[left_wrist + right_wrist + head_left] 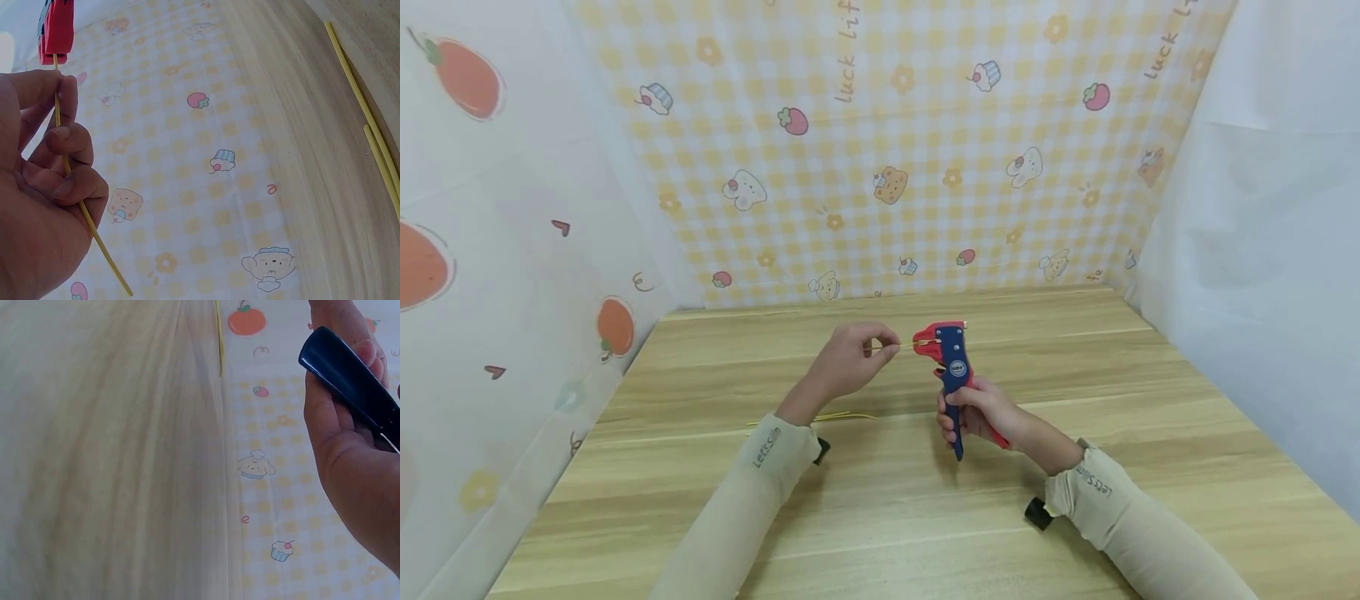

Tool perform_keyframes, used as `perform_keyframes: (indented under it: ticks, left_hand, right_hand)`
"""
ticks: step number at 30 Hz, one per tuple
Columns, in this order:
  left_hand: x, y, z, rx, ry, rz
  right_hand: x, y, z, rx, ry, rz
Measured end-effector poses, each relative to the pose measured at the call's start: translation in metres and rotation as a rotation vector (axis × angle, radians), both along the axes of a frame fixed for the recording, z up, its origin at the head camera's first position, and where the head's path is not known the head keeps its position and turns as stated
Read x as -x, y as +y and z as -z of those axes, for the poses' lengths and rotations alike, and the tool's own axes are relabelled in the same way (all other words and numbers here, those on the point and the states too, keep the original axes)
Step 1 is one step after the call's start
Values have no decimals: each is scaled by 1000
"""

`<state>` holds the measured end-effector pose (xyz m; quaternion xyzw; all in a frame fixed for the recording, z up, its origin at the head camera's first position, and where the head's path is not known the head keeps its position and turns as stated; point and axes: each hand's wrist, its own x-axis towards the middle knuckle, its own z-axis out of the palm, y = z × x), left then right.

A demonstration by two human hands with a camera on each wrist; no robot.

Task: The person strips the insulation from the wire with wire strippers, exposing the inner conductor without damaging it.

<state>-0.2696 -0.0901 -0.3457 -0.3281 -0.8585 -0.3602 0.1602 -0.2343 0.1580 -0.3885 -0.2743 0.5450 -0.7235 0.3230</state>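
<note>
- While the right hand (988,412) wraps its fingers round the handles of one navy-and-red plier-shaped tool (955,367), head view shows the left hand (853,360) pinching one thin yellow wire (906,344), its end at the tool's red jaws. At least two loose yellow wires (835,416) lie on the pale wood-grain table (880,517); one yellow-checked cloth (925,242) hangs behind, white cloths (1262,250) at both sides.
- Left wrist view: thumb and forefinger close on the held wire, other fingers curled; two loose wires show.
- Right wrist view: the hand encloses one dark handle, its grip partly cropped.
</note>
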Motion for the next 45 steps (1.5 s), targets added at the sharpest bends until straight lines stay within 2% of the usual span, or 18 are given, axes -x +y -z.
perform_keyframes:
  ticks: [12, 24, 38, 45]
  left_hand:
    - [-1, 1, -1, -5, 5, -1]
    - [1, 0, 0, -3, 56, 20]
    - [2, 1, 1, -16, 28, 49]
    - [1, 1, 0, -10, 13, 34]
  right_hand:
    - [0, 0, 0, 4, -2, -3]
    - [2, 3, 1, 27, 1, -45]
    - [1, 2, -1, 23, -8, -48]
    - [1, 2, 0, 30, -10, -40]
